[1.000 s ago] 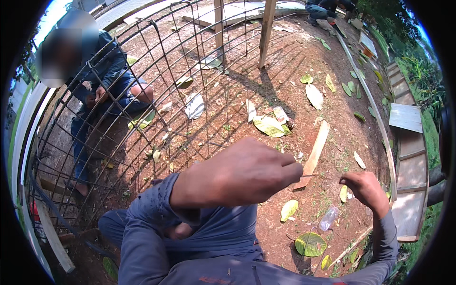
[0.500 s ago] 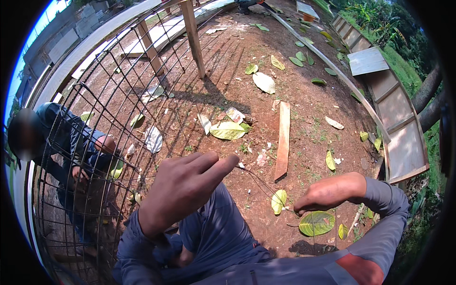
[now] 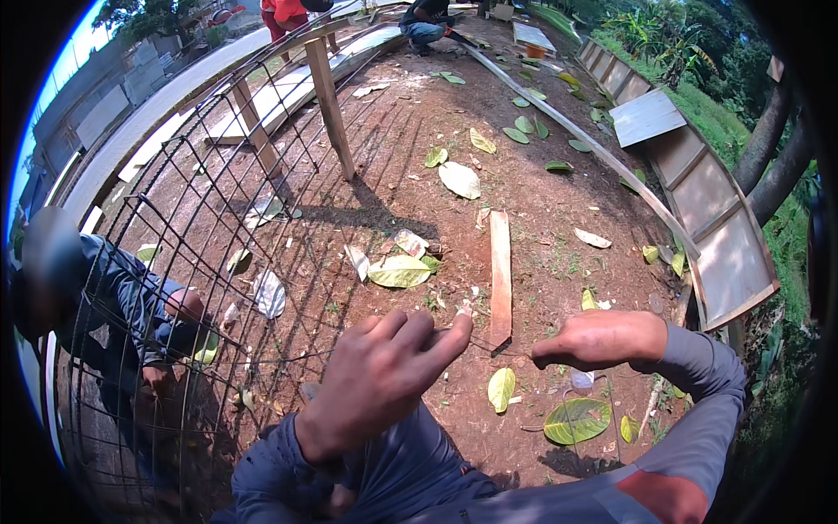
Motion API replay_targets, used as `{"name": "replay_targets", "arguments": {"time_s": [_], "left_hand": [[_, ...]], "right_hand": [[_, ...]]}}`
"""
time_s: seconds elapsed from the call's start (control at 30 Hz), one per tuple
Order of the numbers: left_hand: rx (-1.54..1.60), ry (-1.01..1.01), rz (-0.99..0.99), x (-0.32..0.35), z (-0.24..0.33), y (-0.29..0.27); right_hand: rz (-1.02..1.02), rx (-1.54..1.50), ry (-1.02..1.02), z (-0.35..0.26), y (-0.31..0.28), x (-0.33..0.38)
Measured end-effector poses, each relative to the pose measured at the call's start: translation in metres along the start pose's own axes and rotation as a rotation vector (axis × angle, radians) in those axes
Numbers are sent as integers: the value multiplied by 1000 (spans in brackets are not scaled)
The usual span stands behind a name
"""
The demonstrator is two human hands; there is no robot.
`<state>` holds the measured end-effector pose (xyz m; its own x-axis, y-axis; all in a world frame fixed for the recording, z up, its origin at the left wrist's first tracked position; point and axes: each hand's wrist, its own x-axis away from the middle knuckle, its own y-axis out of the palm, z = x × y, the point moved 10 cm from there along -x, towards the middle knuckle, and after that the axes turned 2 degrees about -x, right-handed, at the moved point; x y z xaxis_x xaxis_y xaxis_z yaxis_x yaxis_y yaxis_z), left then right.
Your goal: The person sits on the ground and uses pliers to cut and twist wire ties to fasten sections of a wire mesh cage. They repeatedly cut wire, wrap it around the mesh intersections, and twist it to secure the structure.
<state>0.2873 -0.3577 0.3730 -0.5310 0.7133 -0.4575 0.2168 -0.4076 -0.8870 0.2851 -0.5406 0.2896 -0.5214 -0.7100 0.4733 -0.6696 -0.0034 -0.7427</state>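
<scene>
My left hand (image 3: 384,382) is raised in front of my knees, its thumb and forefinger pinched on a thin dark wire (image 3: 517,355). The wire runs across to my right hand (image 3: 602,339), whose fingers are closed around it. Another stretch of wire trails leftward from my left hand toward the rebar cage (image 3: 188,218), and a thin strand hangs below my right hand. Just beyond the wire, a short wooden board (image 3: 500,279) lies on the soil. My fingertips partly hide the grip on both sides.
At the left, a co-worker (image 3: 131,288) crouches behind the rebar cage. Wooden posts (image 3: 330,109) stand beyond it. A long plank (image 3: 576,127) and framed wooden panels (image 3: 711,210) line the right. Leaves (image 3: 578,421) litter the reddish soil. Other people (image 3: 425,26) are at the back.
My left hand has moved right, closer to the right hand, and the right hand has risen slightly. The view has tilted up, showing more of the people at the back.
</scene>
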Motion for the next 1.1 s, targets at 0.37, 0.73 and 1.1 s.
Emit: {"name": "replay_targets", "arguments": {"time_s": [0.37, 0.73, 1.1], "left_hand": [[266, 101, -89, 21, 23, 6], [534, 108, -212, 10, 18, 18], [529, 145, -168, 21, 9, 56]], "right_hand": [[226, 381, 21, 14, -45, -17], [337, 231, -103, 9, -84, -1], [435, -15, -122, 3, -110, 24]]}}
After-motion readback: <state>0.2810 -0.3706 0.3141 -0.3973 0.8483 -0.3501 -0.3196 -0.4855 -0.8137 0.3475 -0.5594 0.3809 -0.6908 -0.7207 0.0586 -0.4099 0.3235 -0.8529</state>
